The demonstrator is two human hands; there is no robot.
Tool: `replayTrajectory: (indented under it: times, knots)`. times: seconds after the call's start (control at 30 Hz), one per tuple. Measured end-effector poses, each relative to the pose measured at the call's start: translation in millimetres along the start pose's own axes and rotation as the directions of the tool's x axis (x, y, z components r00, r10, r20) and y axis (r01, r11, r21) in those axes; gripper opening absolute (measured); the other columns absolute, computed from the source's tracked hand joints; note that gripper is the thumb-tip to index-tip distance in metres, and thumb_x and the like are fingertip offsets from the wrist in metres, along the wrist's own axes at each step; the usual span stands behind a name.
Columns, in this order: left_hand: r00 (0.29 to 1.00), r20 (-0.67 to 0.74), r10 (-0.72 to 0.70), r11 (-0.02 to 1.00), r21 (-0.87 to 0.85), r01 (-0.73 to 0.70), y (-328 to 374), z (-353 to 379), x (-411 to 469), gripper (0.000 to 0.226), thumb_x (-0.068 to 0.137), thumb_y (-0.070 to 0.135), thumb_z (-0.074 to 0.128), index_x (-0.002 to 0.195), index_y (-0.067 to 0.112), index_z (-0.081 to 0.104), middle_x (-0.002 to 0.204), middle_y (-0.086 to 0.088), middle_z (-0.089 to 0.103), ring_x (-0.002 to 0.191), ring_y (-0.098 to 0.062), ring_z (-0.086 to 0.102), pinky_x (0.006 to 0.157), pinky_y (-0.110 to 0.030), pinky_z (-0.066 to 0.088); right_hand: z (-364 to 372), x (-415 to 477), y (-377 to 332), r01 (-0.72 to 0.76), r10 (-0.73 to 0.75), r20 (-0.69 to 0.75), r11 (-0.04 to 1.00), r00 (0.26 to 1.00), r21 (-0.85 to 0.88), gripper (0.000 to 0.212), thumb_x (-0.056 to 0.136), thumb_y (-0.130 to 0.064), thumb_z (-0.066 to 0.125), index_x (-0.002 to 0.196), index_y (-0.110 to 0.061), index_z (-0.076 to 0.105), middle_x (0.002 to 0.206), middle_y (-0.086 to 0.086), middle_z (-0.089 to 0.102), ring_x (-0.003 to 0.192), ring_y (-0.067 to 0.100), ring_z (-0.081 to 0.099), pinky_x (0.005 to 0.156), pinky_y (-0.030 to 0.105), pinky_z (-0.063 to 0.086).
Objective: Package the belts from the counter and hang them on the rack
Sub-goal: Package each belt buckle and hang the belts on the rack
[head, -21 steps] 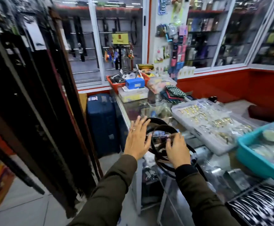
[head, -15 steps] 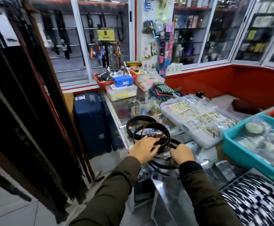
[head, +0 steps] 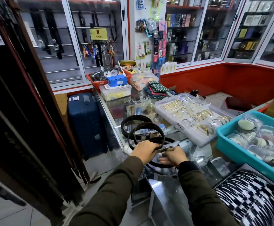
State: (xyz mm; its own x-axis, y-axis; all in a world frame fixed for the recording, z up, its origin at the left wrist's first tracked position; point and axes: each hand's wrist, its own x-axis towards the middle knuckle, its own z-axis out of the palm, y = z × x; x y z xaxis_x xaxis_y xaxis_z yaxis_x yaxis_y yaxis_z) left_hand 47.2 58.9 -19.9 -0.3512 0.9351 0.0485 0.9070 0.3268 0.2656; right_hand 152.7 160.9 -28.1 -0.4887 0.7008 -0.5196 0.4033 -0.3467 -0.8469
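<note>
The left hand [head: 144, 150] is closed over the near rim of the coiled dark belts [head: 145, 133], gripping them from above. The right hand [head: 173, 156] is just beside it, fingers pinched on a crinkled clear plastic bag [head: 171, 145] and a belt loop that runs beneath the palm. Both hands sit at the left front edge of the glass desk [head: 116, 115], where the belts lie as overlapping rings, some upright, one flat below. Farther along the desk, toward its right side, lies a clear tray of gold bangles [head: 191, 118], and near the right front corner a teal bin [head: 230, 144] holds round clear containers. At the far edge stands a red basket [head: 97, 83] with a blue box. A blue suitcase [head: 85, 123] stands on the floor left of the desk, and hanging dark belts on a rack [head: 19, 101] fill the left side.
</note>
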Motion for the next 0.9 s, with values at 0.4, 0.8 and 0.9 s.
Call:
replayTrajectory:
  times: [0.4, 0.8, 0.9]
  knots:
    - [0.865, -0.468, -0.182, 0.936, -0.353, 0.007, -14.4, -55.3, -18.1, 0.039, 0.101, 0.023, 0.056, 0.139, 0.017, 0.063, 0.127, -0.012, 0.073, 0.119, -0.031, 0.067, 0.1, -0.043, 0.056, 34.6, -26.6, -54.2, 0.361, -0.418, 0.038, 0.823, 0.907, 0.439, 0.047, 0.089, 0.013, 0.064, 0.134, 0.013, 0.05, 0.111, 0.025, 0.067, 0.083, 0.025, 0.068, 0.065, 0.023, 0.063]
    - [0.451, -0.776, -0.441, 0.897, -0.389, 0.207, -82.7, -117.8, -110.8, 0.043, 0.107, 0.022, 0.045, 0.15, 0.022, 0.049, 0.161, -0.006, 0.035, 0.147, -0.025, 0.035, 0.122, -0.042, 0.03, 173.8, -85.6, -109.2, 0.589, -0.72, 0.338, 0.692, 0.606, 0.417, 0.03, 0.086, -0.001, 0.073, 0.116, -0.007, 0.07, 0.09, 0.002, 0.077, 0.077, 0.005, 0.074, 0.065, 0.022, 0.061]
    - [0.371, -0.78, -0.503, 0.848, -0.528, 0.04, -100.9, -142.1, -139.2, 0.036, 0.105, 0.018, 0.051, 0.139, 0.01, 0.061, 0.131, -0.009, 0.063, 0.122, -0.019, 0.059, 0.109, -0.041, 0.048, 209.4, -105.2, -116.2, 0.585, -0.737, 0.417, 0.676, 0.532, 0.448, 0.027, 0.088, -0.003, 0.072, 0.111, -0.016, 0.071, 0.095, 0.006, 0.078, 0.086, 0.013, 0.074, 0.073, 0.024, 0.062]
